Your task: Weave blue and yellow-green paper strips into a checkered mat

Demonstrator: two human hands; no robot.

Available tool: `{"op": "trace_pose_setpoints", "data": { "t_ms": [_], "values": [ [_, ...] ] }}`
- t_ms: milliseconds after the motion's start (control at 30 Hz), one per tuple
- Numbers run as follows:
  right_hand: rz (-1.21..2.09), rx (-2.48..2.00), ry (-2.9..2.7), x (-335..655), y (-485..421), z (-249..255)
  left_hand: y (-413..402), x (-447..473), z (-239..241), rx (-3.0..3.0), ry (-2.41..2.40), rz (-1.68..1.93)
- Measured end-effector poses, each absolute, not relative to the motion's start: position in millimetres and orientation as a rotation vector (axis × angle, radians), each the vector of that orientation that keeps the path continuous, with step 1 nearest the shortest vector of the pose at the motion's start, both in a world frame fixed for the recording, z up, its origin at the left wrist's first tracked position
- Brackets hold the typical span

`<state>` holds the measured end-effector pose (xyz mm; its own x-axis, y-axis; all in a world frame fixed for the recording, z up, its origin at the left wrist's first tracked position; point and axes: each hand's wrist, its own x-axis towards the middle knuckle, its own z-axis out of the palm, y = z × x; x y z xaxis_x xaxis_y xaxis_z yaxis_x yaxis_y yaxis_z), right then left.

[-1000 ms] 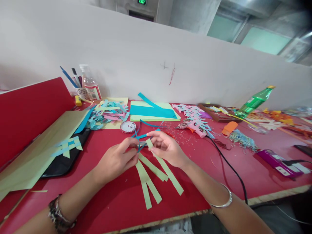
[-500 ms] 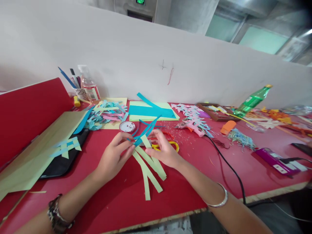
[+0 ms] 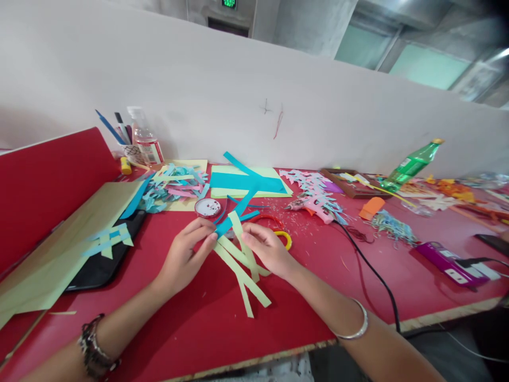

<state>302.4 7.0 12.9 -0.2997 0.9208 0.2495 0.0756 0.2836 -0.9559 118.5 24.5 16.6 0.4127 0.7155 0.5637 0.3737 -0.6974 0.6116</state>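
Blue paper strips [image 3: 237, 209] and light green paper strips [image 3: 247, 284] meet at one spot, just above the red worktop [image 3: 326, 276] in front of the person. The left hand [image 3: 183, 257] pinches that spot between thumb and fingers, so it is closed on the blue strips and the tops of the green ones. The right hand [image 3: 267, 250] grips a green strip close to the same spot. The blue ends fan up and away. The green ends fan down toward the person and lie on the worktop.

All the strips are cut and gathered, so that part looks done. They only cross loosely, and nothing seems to fix them, so I think most of the making is left.

A small piece of crossed strips [image 3: 106, 239] lies well to the left on a black tablet [image 3: 95, 270]. Scissors [image 3: 283, 236] lie just behind the right hand.
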Motion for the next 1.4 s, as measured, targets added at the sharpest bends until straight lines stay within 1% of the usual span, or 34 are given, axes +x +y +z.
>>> {"op": "trace_pose_setpoints", "data": {
  "t_ms": [133, 300, 467, 567, 733, 967, 1400],
  "values": [
    [1.112, -0.981, -1.595, 302.3, 6.2, 12.2, 25.7, 118.8, 16.2, 2.215, 0.949, 1.162],
    [1.27, -1.025, -1.503, 304.6, 7.8, 13.0, 27.1, 118.2, 15.4, 2.152, 1.024, 1.112],
    [1.103, -1.082, -1.538, 304.9, 9.4, 13.5, 25.0, 117.9, 15.8, 2.049, 1.09, 1.006],
    [1.056, -1.066, -1.621, 304.6, 8.8, 13.3, 23.8, 118.5, 16.6, 2.02, 1.109, 0.993],
    [1.128, -1.023, -1.82, 307.0, 7.5, 15.6, 24.3, 118.5, 17.5, 2.022, 1.117, 1.003],
    [1.293, -1.003, -1.667, 309.1, 9.1, 16.1, 24.3, 118.7, 17.2, 2.081, 1.048, 0.949],
    [1.212, -1.028, -1.733, 305.4, 11.0, 12.1, 24.1, 119.2, 16.4, 2.106, 1.06, 0.952]
  ]
}}
